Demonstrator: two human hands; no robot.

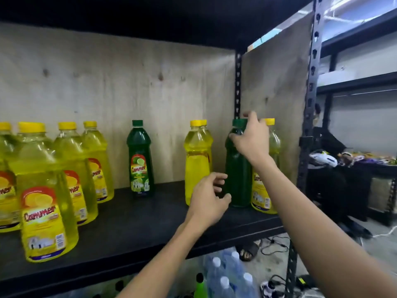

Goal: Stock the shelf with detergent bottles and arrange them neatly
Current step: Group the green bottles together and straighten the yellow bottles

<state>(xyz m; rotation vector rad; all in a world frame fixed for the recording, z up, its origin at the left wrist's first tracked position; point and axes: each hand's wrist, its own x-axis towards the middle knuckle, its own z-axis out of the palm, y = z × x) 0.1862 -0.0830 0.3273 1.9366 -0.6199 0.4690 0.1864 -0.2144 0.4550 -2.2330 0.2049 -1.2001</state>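
Note:
On the black shelf board (137,216), a dark green detergent bottle (237,173) stands upright at the right. My right hand (251,140) grips its neck and shoulder, just below the green cap. My left hand (209,198) hovers at its lower left side with curled, spread fingers, touching or almost touching it. A yellow bottle (196,162) stands just left of it, with another behind. A further yellow bottle (263,190) stands to its right, partly hidden by my right forearm. A second green bottle (140,158) stands alone mid-shelf. Several yellow bottles (45,198) cluster at the left.
A plywood back panel (129,93) closes the shelf behind. A black perforated upright (309,104) bounds the right end. Below the shelf stand clear water bottles (227,274) and cables on the floor. Another rack with assorted items (352,158) is at the right.

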